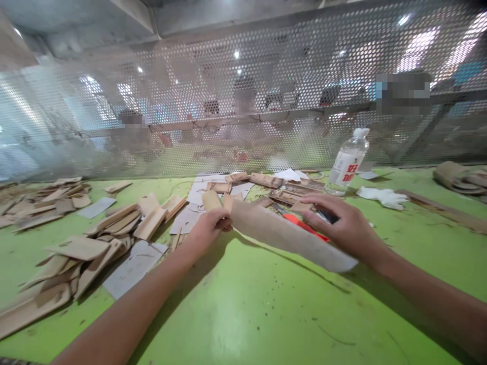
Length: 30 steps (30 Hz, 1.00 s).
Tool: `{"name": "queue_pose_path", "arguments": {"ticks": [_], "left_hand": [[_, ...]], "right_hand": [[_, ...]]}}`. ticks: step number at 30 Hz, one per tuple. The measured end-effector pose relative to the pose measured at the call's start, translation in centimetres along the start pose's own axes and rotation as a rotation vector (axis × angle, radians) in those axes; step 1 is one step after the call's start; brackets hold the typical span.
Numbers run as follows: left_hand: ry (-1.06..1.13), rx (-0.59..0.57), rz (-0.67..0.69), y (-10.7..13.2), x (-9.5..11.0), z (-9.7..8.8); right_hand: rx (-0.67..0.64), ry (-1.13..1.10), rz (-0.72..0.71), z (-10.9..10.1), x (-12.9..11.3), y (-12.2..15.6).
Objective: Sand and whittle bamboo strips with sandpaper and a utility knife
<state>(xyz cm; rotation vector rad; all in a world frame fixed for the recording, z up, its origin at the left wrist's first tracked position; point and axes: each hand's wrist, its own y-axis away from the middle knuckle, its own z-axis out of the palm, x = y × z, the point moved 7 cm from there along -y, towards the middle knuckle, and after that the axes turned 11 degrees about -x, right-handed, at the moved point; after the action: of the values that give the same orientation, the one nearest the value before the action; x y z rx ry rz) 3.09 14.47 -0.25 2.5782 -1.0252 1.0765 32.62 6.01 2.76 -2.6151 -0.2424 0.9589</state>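
Note:
My left hand is closed, pinching a short pale bamboo piece and one end of a long grey-white strip. The strip looks like paper or sandpaper; it slants down to the right in front of my right hand. My right hand has its fingers stretched out low over the table's litter. By its fingertips lies a small brown piece. Under the palm a black object partly shows, and an orange object is half hidden behind the strip.
Curved bamboo pieces lie heaped on the green table at left, more at the far left. Paper sheets lie among them. A plastic bottle and crumpled tissue stand beyond my right hand. A perforated metal screen closes the back.

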Motion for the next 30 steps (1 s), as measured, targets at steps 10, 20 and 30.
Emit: {"name": "queue_pose_path", "arguments": {"ticks": [10, 20, 30], "left_hand": [[0.003, -0.066, 0.006, -0.2, -0.3, -0.2], [0.061, -0.231, -0.025, 0.1, 0.4, 0.5], [-0.109, -0.288, -0.02, 0.4, 0.6, 1.5]], "right_hand": [[-0.263, -1.326, 0.36, 3.9, -0.9, 0.5], [-0.41, -1.506, 0.364, 5.5, -1.3, 0.9], [-0.474, -1.062, 0.133, 5.2, -2.9, 1.0]]}}
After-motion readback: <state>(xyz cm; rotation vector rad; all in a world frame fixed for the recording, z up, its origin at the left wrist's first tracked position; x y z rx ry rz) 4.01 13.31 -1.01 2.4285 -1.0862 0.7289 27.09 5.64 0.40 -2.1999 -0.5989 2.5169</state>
